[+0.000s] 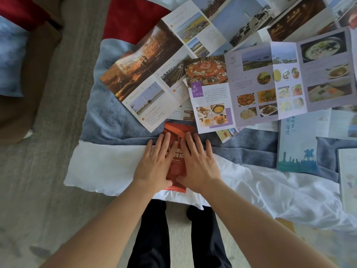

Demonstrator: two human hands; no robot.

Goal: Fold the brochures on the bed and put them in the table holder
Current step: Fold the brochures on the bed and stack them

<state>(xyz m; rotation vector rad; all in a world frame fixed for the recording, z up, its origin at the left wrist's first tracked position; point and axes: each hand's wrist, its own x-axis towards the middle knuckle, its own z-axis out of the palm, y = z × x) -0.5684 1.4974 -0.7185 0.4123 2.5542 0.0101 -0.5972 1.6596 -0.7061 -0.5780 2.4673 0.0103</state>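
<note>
A folded red brochure (176, 128) lies on the near edge of the bed (100, 171). My left hand (156, 161) lies flat on its left side, fingers spread. My right hand (199, 161) lies flat on its right side, pressing down the same way. Only the brochure's top, a middle strip and its bottom edge show between my hands. Behind it lie unfolded brochures: one with landscape photos (146, 74) and one with food photos (270, 84). A folded blue brochure (297, 147) rests to the right. No table holder is in view.
More open brochures (251, 18) cover the far side of the bed. A white sheet (270, 186) is rumpled at the right. A blue cushion (11, 59) sits on a seat at the left. Carpet (48, 132) runs beside the bed, and my legs stand at its edge.
</note>
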